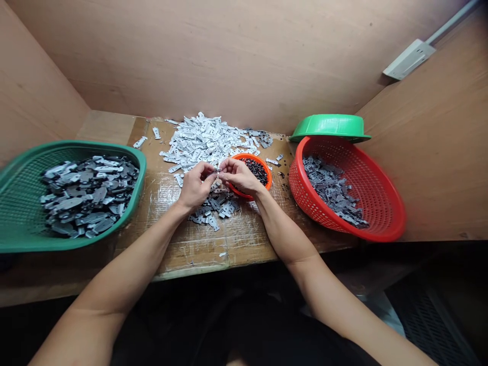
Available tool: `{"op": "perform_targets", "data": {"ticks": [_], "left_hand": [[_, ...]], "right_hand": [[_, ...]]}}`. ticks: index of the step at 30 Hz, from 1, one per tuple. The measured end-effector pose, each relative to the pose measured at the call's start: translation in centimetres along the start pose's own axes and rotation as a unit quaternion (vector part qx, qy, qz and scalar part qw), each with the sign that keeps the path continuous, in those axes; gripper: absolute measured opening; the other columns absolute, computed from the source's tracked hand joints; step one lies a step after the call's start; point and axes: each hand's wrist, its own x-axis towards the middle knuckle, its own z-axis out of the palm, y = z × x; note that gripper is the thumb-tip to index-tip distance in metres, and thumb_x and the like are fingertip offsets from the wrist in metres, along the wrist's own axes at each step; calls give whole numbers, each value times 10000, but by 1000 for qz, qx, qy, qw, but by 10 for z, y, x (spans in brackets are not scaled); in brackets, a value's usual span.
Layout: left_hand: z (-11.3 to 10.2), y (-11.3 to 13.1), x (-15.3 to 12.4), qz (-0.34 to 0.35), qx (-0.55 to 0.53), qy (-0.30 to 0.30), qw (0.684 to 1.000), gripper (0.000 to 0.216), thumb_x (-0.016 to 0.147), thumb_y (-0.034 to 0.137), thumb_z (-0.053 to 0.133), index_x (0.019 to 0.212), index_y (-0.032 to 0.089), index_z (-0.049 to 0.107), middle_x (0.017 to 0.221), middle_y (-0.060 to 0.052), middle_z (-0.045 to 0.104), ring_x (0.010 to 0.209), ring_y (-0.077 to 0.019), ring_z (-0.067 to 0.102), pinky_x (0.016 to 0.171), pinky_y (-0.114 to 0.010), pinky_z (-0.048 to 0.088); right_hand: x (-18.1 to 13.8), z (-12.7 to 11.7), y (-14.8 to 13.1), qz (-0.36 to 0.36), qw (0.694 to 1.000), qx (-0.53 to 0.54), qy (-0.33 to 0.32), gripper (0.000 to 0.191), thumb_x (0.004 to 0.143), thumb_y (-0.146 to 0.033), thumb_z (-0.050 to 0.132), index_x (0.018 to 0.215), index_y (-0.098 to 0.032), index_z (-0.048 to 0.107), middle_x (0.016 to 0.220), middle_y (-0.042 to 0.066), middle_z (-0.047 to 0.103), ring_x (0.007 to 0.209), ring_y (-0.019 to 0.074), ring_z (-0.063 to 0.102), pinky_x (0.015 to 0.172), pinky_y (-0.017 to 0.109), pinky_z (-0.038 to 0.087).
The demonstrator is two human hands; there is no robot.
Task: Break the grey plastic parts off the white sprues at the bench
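My left hand (196, 187) and my right hand (241, 176) meet over the middle of the bench, fingertips pinched around a small metal piece (218, 172). Fingers cover most of it, so its full shape is hidden. Behind them spreads a heap of silvery stamped metal plates (206, 137). Below lies a smaller pile of grey metal brackets (215, 209). An orange bowl (271, 179) of small dark parts (256, 170) stands right beside my right hand, partly hidden by it.
On the left, a green basket (142, 168) holds many metal assemblies (91, 195). A red basket (385, 203) with grey brackets (331, 190) leans at the right, a light green basin (330, 127) behind it. Wooden walls enclose three sides; a socket strip (408, 60) hangs upper right.
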Motion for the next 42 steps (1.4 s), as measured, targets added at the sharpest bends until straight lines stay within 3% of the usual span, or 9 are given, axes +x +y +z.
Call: {"op": "perform_targets", "data": {"ticks": [5, 10, 16, 19, 26, 29, 32, 37, 42], "left_hand": [[-2, -13, -1, 155, 105, 35, 982, 111, 1047, 184, 684, 976, 255, 734, 1083, -101, 842, 1058, -298, 777, 985, -475, 639], [-4, -16, -1, 202, 114, 26, 972, 167, 1093, 206, 676, 973, 261, 778, 1113, -113, 855, 1072, -300, 780, 990, -482, 658], [-6, 6, -2, 55, 48, -2, 997, 70, 989, 314, 801, 939, 274, 829, 1195, -129, 875, 1182, -344, 787, 1146, -550, 610], [-3, 14, 1, -38, -57, 3, 998, 224, 899, 438, 903, 974, 241, 827, 1088, -119, 875, 1018, -315, 806, 1001, -495, 653], [-3, 26, 6, -340, -370, -157, 850, 369, 818, 334, 1067, 942, 155, 770, 728, -45, 752, 544, -107, 608, 521, -228, 428], [-4, 30, 8, -293, -427, 46, 855, 252, 969, 255, 950, 957, 194, 705, 800, -11, 760, 608, -96, 625, 608, -233, 506], [-16, 28, 16, -178, -396, 233, 870, 287, 1094, 436, 851, 1238, 237, 703, 1077, -46, 816, 864, -139, 768, 753, -267, 580], [-62, 22, 35, -145, -229, 286, 919, 717, 996, 780, 843, 1506, 314, 650, 1279, -90, 801, 1175, -286, 805, 756, -322, 581], [-80, 4, 42, -59, -190, 386, 901, 634, 1116, 813, 584, 1482, 302, 507, 1283, -77, 733, 1049, -213, 767, 748, -308, 536]], "right_hand": [[-2, -6, -7, 37, 999, -20, -18, 652, 884, -816, 899, 940, -212, 662, 762, -7, 740, 598, 109, 665, 512, 221, 532], [-5, 5, -12, 39, 999, -31, -19, 657, 872, -775, 938, 777, -217, 604, 613, -51, 645, 484, 70, 562, 454, 189, 448], [-5, 12, -20, 84, 994, 53, 48, 591, 826, -620, 1005, 731, -231, 571, 534, -98, 527, 423, 39, 383, 398, 166, 314], [-5, 10, -25, 106, 987, 80, 95, 558, 838, -523, 982, 712, -243, 516, 514, -111, 470, 419, 38, 321, 395, 169, 275], [-14, 0, -26, 123, 992, 1, 27, 547, 820, -602, 988, 738, -235, 589, 572, -71, 530, 491, 73, 434, 443, 200, 337], [-17, -15, -23, 98, 991, -29, 90, 507, 919, -686, 886, 869, -212, 714, 643, -23, 615, 506, 88, 474, 446, 222, 336], [-15, -31, -21, 82, 979, -50, 182, 396, 1061, -559, 751, 865, -218, 702, 653, -13, 597, 496, 90, 459, 448, 238, 309], [-17, -48, -22, 70, 963, -128, 227, 311, 1056, -382, 727, 798, -214, 679, 650, -1, 612, 486, 81, 438, 454, 241, 269], [-17, -58, -21, 67, 956, -174, 224, 278, 1034, -369, 758, 821, -213, 671, 665, 1, 618, 500, 85, 467, 473, 246, 307]]}}
